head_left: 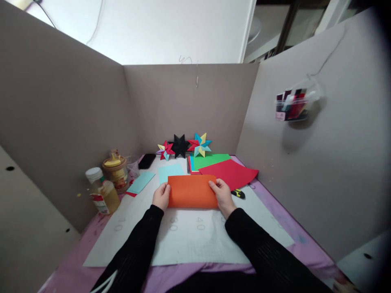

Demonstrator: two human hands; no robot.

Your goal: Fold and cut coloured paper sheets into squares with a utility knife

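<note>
In the head view, an orange sheet [192, 191] is seen over the white mat [183, 240] at the middle of the desk. Whether it rests flat cannot be told. Its left edge is pinched by the left hand [161, 196] and its right edge by the right hand [222, 196], with the thumbs laid on top. From the sheet, a red sheet [230, 173] is found at 1 o'clock, paper stars [180, 145] at 12 o'clock by the back wall, a bottle [102, 192] at 9 o'clock, and a small cutter [238, 193] at 3 o'clock, just beside the right hand.

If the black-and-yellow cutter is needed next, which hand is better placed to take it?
Likely the right hand: the cutter lies just beside it, while the left hand grips the opposite edge of the orange paper.
</note>
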